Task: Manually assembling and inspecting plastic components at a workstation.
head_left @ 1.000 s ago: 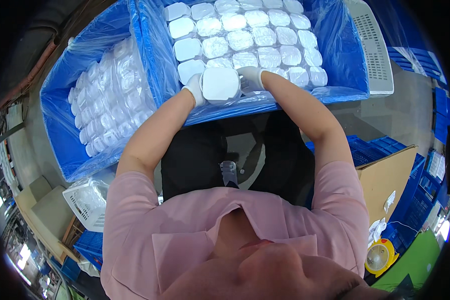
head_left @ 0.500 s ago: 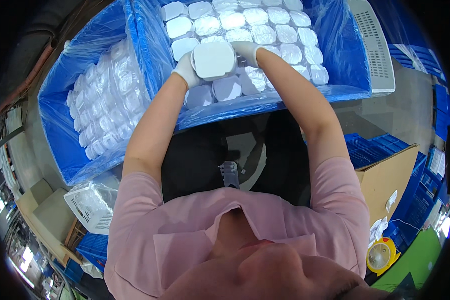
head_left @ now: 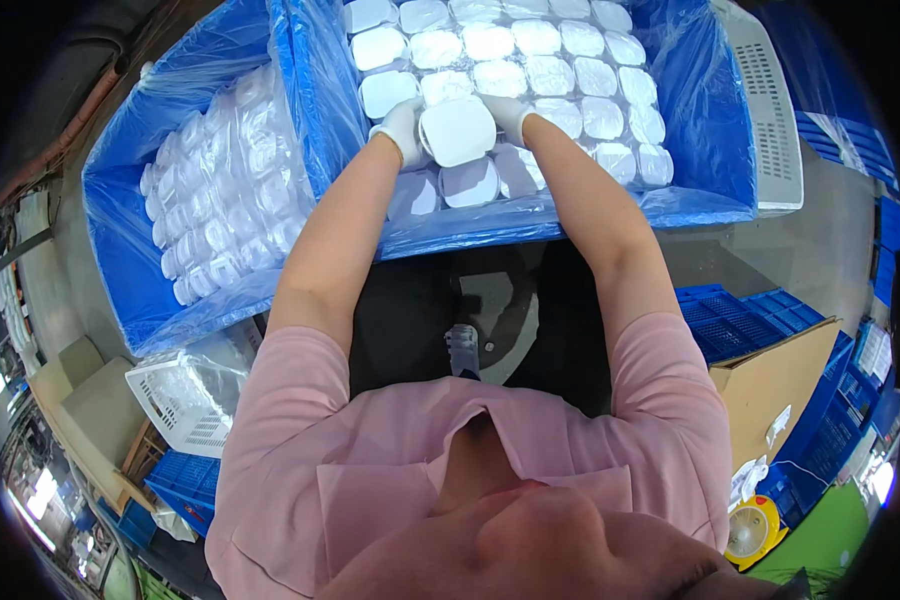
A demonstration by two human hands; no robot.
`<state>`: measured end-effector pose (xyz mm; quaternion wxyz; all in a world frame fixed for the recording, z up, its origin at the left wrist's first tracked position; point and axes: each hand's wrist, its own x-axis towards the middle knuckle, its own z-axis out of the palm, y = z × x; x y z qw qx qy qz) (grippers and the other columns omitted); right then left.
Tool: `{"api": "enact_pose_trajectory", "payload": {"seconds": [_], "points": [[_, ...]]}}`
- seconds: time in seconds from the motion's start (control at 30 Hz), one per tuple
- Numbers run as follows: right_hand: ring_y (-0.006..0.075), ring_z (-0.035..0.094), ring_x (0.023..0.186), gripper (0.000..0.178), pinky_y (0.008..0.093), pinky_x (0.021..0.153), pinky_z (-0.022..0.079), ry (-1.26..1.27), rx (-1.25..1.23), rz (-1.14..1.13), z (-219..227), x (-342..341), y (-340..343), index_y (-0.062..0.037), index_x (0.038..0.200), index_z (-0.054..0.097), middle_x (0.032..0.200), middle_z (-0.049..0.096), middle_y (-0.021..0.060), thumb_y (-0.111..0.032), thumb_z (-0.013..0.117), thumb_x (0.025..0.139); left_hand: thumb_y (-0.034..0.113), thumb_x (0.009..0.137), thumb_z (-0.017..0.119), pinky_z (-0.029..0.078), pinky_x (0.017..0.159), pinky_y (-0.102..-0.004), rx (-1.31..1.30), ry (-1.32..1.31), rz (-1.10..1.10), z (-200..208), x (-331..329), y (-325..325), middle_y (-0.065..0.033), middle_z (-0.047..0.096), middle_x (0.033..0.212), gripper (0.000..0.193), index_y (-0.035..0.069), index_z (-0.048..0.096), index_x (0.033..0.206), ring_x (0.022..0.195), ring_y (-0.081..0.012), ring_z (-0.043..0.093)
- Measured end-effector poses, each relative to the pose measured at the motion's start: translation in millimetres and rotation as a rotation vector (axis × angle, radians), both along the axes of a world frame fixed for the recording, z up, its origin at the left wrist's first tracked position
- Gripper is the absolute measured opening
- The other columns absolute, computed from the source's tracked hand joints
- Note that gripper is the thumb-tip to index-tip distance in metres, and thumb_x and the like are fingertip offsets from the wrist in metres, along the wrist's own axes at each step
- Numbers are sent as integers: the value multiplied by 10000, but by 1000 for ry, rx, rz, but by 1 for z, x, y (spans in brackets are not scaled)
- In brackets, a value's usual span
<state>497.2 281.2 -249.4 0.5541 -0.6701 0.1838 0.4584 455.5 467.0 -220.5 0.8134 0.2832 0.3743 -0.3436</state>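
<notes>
A white rounded-square plastic container (head_left: 458, 132) is gripped between my two gloved hands, its flat top facing up. My left hand (head_left: 400, 133) wraps its left side, and my right hand (head_left: 510, 117) closes on its right side; fingertips of both are partly hidden behind it. Beneath and around it, rows of similar white containers (head_left: 548, 76) fill a blue bin lined with clear plastic film (head_left: 570, 222). Several of these pieces are covered by shiny film, while the nearest row (head_left: 470, 183) looks duller in the shade of my hands.
To the left stands a second film-lined blue bin (head_left: 120, 230) with more white pieces under film. A white perforated crate (head_left: 770, 110) borders the right side. Lower down are another white crate (head_left: 180, 400), a cardboard sheet (head_left: 775, 400), blue crates (head_left: 715, 320) and a yellow fan (head_left: 755, 532).
The whole view has shifted slightly, with the bins now farther right. Both hands still hold the container, which sits a little nearer and farther right in the picture.
</notes>
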Motion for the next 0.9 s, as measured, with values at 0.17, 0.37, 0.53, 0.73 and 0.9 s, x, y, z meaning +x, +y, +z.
{"api": "enact_pose_trajectory", "payload": {"seconds": [0.17, 0.37, 0.53, 0.73, 0.9], "points": [[194, 548, 905, 488, 367, 781, 449, 4, -64, -26, 5, -1, 10, -137, 1163, 605, 1065, 606, 64, -518, 466, 892, 306, 989, 396, 502, 927, -450, 57, -11, 17, 3, -1, 6, -125, 655, 1106, 367, 48, 563, 1190, 1029, -265, 640], [239, 534, 972, 492, 445, 836, 436, 44, -74, -105, 8, 1, 7, -156, 1169, 580, 1104, 586, 59, -548, 469, 893, 390, 1007, 342, 483, 960, -460, 162, -9, 76, 28, 1, -6, -125, 622, 1185, 458, 43, 514, 1251, 1069, -294, 621], [250, 524, 1005, 548, 443, 847, 435, -33, -96, -30, 27, -3, 19, -135, 1239, 561, 1159, 574, 80, -549, 461, 893, 422, 1008, 333, 473, 974, -463, 183, -31, 71, 26, 3, 2, -121, 608, 1209, 488, 43, 494, 1270, 1088, -299, 610], [305, 542, 1090, 709, 445, 864, 450, -134, -105, -29, 49, 1, 22, -8, 1346, 490, 1294, 534, 196, -549, 365, 905, 409, 1007, 349, 487, 952, -449, 198, -175, 51, 33, 7, 8, -118, 611, 1197, 473, 41, 495, 1265, 1078, -287, 614], [252, 529, 1134, 685, 416, 887, 452, -268, -135, -97, 40, 31, 23, -46, 1310, 538, 1253, 571, 118, -578, 426, 895, 391, 1005, 358, 506, 922, -428, 269, -362, 63, 48, 38, 6, -118, 622, 1170, 454, 43, 498, 1259, 1049, -273, 627]]}}
